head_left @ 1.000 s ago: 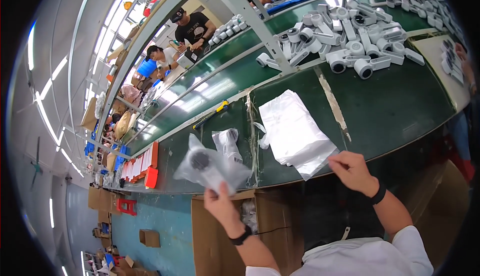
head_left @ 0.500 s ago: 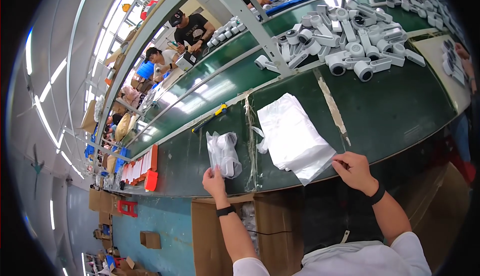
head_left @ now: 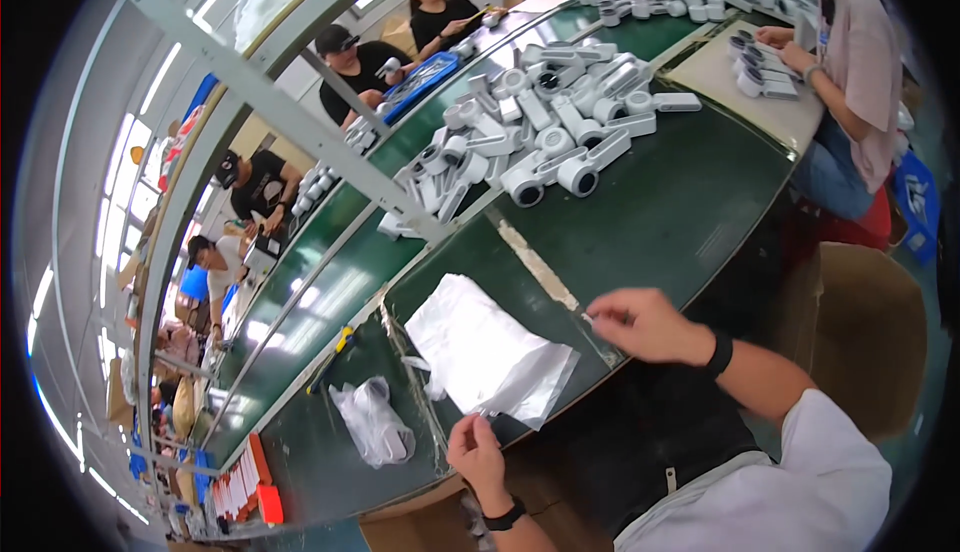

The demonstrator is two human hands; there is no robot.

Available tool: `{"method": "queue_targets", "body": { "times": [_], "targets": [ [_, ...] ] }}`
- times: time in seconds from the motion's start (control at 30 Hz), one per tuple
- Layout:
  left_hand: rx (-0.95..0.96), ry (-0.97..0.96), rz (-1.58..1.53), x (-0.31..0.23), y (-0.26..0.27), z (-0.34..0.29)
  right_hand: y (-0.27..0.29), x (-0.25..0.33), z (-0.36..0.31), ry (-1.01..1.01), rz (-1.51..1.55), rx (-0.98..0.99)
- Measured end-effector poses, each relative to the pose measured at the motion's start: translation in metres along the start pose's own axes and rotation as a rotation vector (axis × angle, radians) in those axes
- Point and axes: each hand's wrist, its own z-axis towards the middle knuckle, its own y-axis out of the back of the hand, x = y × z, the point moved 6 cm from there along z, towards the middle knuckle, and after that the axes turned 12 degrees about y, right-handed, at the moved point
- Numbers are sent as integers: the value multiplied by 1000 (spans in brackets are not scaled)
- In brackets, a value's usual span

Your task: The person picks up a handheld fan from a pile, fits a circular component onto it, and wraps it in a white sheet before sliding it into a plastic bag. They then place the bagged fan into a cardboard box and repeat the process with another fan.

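Observation:
A stack of clear plastic bags [head_left: 487,353] lies on the green conveyor belt [head_left: 660,212] in front of me. My left hand [head_left: 476,449] pinches the near corner of the top bag. My right hand [head_left: 641,324] hovers over the belt's near edge to the right of the stack, fingers loosely curled, holding nothing that I can make out. A bagged white device [head_left: 374,422] lies on the belt left of the stack, apart from both hands.
A heap of white handheld devices [head_left: 545,142] covers the belt farther back. Several seated people work along the far side, and one person [head_left: 850,82] sits at the right. A metal frame bar [head_left: 290,112] crosses overhead. A cardboard box [head_left: 865,332] stands at my right.
My left hand set the bagged device down on the belt, then moved right to the corner of the bag stack. The view has tilted and shifted right.

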Motion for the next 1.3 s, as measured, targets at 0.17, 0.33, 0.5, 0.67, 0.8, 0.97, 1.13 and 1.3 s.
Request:
{"method": "queue_targets", "body": {
  "times": [0.17, 0.33, 0.5, 0.67, 0.8, 0.97, 1.13, 1.3],
  "targets": [
    [-26, -56, -29, 35, -3, 6, 86, -37, 80, -3, -545, -97],
    [-52, -128, 14, 23, -11, 3, 119, -114, 139, 126, -1133, -51],
    [-58, -152, 82, 27, -10, 4, 109, -133, 154, 27, -1361, 138],
    [-6, -155, 93, 19, -12, 3, 104, -116, 144, 19, -1297, 225],
    [99, -247, 160, -3, -22, -9, 92, -70, 115, 96, -863, 194],
    [232, -504, 488, -47, -60, -29, 62, -12, 59, -22, -316, 152],
    [333, -487, 800, -35, -79, -24, 25, -11, -3, -233, 208, -7],
    [236, -508, 673, -44, -74, -20, 1, 3, -32, -309, 426, -42]
  ]
}}
